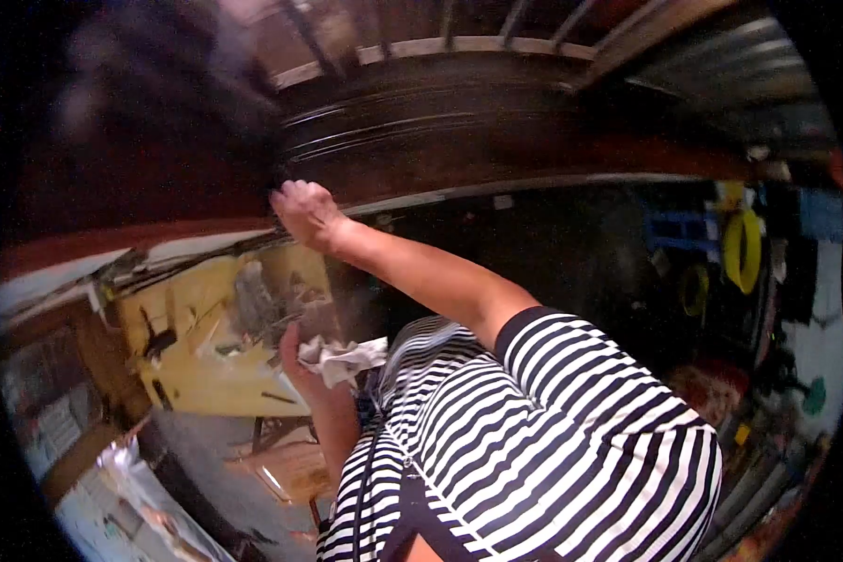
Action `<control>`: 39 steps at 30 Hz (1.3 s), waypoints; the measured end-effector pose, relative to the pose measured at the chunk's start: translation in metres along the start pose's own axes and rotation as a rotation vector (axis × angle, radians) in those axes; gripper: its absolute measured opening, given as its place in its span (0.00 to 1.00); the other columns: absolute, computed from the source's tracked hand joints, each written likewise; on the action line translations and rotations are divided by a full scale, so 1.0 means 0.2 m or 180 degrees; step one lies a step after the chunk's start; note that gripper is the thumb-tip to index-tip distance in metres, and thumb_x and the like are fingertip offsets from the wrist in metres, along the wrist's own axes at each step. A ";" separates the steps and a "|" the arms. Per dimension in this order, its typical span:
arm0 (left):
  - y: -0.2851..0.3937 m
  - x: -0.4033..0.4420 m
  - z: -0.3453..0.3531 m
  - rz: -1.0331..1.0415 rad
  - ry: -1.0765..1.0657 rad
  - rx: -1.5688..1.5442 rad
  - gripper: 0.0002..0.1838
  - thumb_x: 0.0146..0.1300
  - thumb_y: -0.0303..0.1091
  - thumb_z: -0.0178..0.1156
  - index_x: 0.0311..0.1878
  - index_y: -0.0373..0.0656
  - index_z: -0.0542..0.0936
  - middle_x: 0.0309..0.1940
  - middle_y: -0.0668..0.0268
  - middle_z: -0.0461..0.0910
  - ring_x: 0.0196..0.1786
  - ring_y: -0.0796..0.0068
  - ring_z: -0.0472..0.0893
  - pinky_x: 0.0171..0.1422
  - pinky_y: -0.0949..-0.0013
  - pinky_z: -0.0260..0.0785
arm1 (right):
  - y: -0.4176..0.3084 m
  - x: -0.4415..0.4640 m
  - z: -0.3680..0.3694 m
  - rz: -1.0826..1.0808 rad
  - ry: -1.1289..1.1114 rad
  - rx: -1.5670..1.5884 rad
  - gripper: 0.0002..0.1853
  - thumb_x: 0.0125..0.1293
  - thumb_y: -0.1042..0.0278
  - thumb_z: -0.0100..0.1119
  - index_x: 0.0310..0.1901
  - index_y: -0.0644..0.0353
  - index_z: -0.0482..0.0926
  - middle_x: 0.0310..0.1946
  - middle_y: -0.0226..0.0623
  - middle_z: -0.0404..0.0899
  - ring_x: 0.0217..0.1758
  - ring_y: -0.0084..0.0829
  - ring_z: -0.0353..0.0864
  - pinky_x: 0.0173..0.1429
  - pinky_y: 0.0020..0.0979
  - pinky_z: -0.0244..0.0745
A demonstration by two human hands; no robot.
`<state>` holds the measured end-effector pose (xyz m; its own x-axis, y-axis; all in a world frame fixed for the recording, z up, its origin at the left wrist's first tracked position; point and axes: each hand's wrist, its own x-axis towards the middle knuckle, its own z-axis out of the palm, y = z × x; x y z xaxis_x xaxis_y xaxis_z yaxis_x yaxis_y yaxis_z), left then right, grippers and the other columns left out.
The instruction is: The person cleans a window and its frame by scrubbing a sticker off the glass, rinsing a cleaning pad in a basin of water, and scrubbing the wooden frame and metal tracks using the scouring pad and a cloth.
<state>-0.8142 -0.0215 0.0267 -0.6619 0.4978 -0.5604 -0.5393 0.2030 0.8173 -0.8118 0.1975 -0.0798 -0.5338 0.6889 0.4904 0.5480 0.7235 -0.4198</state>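
Note:
My right hand [307, 214] is closed in a fist against the front of a dark, glossy wooden panel [440, 131]. Whatever its curled fingers grip, if anything, is too dark to make out. Lower down, my left hand [300, 361] is partly seen beside my striped shirt, with its thumb side upward. A crumpled whitish cloth [347, 361] is bunched in it and hangs out to the right. Just above the left hand is a blurred grey shape [258, 300] that I cannot identify.
A row of slats [450, 26] rises behind the panel. At left stands a yellow board [225, 389] with scattered small items; a brown wooden seat [290, 468] is below it. A yellow ring [742, 251] hangs at right near a blue rack [676, 229]. A dark blur covers the upper left.

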 end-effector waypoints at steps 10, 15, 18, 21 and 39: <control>-0.02 0.01 0.05 -0.0212 -0.0270 -0.0785 0.16 0.65 0.39 0.52 0.49 0.37 0.75 0.44 0.57 0.79 0.42 0.65 0.80 0.43 0.65 0.75 | 0.62 -0.43 -0.40 0.0621 -0.0411 -0.1020 0.03 0.58 0.72 0.51 0.33 0.54 0.74 0.27 0.38 0.75 0.31 0.42 0.79 0.30 0.42 0.75; -0.12 0.03 -0.07 -0.0446 -0.0036 -0.1216 0.18 0.63 0.39 0.53 0.50 0.37 0.75 0.44 0.58 0.79 0.41 0.66 0.79 0.40 0.67 0.73 | 0.63 -0.50 -0.75 0.0894 -0.0333 -0.0965 0.10 0.53 0.75 0.58 0.40 0.57 0.78 0.31 0.40 0.78 0.33 0.42 0.81 0.34 0.40 0.78; -0.08 0.00 -0.07 -0.0295 0.0020 -0.0972 0.19 0.62 0.40 0.54 0.50 0.37 0.74 0.43 0.58 0.79 0.40 0.67 0.79 0.40 0.67 0.72 | 0.26 -0.21 -0.45 -0.0038 -0.0054 0.0038 0.10 0.54 0.79 0.54 0.38 0.59 0.79 0.27 0.41 0.77 0.30 0.42 0.80 0.33 0.40 0.77; -0.01 -0.05 0.09 -0.0114 0.0179 -0.0752 0.18 0.62 0.42 0.54 0.49 0.39 0.76 0.42 0.59 0.80 0.39 0.68 0.79 0.40 0.67 0.72 | 0.09 0.03 0.03 -0.0118 -0.0722 0.0256 0.05 0.58 0.73 0.51 0.34 0.58 0.75 0.26 0.40 0.76 0.32 0.40 0.80 0.33 0.39 0.75; 0.03 0.03 0.08 -0.0612 -0.1082 -0.0671 0.15 0.64 0.39 0.53 0.46 0.38 0.77 0.42 0.60 0.81 0.45 0.68 0.81 0.47 0.67 0.75 | 0.83 -0.84 -1.20 0.2410 -0.0297 -0.0743 0.11 0.62 0.65 0.53 0.45 0.57 0.72 0.38 0.44 0.80 0.43 0.51 0.78 0.43 0.45 0.73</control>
<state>-0.8132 -0.0033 0.0312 -0.3494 0.7240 -0.5948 -0.7536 0.1601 0.6376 -0.4757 0.1907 -0.0485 -0.0084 0.9978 0.0656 0.8985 0.0363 -0.4374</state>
